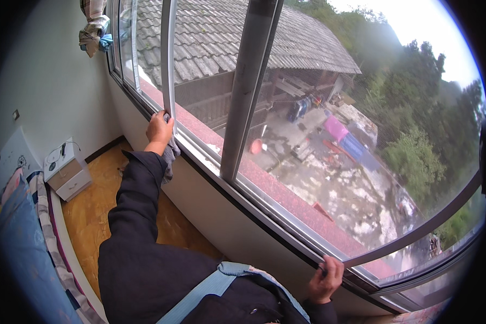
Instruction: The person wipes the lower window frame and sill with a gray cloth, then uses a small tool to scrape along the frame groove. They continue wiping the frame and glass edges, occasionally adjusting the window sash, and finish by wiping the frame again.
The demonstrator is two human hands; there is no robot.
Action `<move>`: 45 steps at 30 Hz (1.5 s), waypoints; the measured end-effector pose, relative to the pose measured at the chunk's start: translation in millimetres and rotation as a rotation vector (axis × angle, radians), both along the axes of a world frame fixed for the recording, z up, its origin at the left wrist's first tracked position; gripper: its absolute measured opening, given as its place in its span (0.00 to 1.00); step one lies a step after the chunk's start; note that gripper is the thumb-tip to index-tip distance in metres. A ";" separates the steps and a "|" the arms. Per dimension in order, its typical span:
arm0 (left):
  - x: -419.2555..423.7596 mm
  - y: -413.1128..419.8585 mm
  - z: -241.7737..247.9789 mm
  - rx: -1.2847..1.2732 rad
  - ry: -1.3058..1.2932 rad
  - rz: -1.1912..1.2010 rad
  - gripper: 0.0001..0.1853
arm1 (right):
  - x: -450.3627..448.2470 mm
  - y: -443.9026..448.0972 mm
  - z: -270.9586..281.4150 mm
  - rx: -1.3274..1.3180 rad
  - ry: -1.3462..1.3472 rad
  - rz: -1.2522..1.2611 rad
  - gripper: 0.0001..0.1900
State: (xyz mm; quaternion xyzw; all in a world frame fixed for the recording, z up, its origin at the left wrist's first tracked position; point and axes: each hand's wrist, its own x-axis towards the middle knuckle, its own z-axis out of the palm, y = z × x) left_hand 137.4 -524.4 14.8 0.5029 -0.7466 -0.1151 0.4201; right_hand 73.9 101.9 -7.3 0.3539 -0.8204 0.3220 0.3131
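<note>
My left hand point(160, 128) is at the lower part of an upright metal window sash frame point(168, 73), with a grey cloth point(170, 158) bunched in its grip and hanging down over the inner wall. The fingertips touch the sash edge. Lower right, my right hand point(327, 277) rests with curled fingers on the inner edge of the window track point(283, 227), beside the corner of another sash; no object shows in it. Between the hands stands a thick grey window upright point(247, 93). A mesh screen covers the opening to its right.
A bed with blue bedding point(20, 243) lies at the left, near a small white nightstand point(68, 170) on the wood-look floor point(85, 210). A knotted curtain point(94, 34) hangs at the upper left. Outside are a red stone ledge point(275, 198), a tiled roof point(210, 36) and a yard far below.
</note>
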 end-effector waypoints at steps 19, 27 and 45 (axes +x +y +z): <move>76.4 -36.4 -177.8 0.295 0.317 -0.180 0.16 | -3.7 -84.1 -10.8 -0.012 -0.258 0.217 0.34; 133.4 9.9 -227.2 0.512 0.422 -0.270 0.10 | 3.9 -112.6 0.1 0.059 -0.315 0.252 0.39; 148.6 114.1 -201.7 0.840 0.354 -0.590 0.10 | 3.2 -238.2 -3.6 0.242 -0.351 0.491 0.42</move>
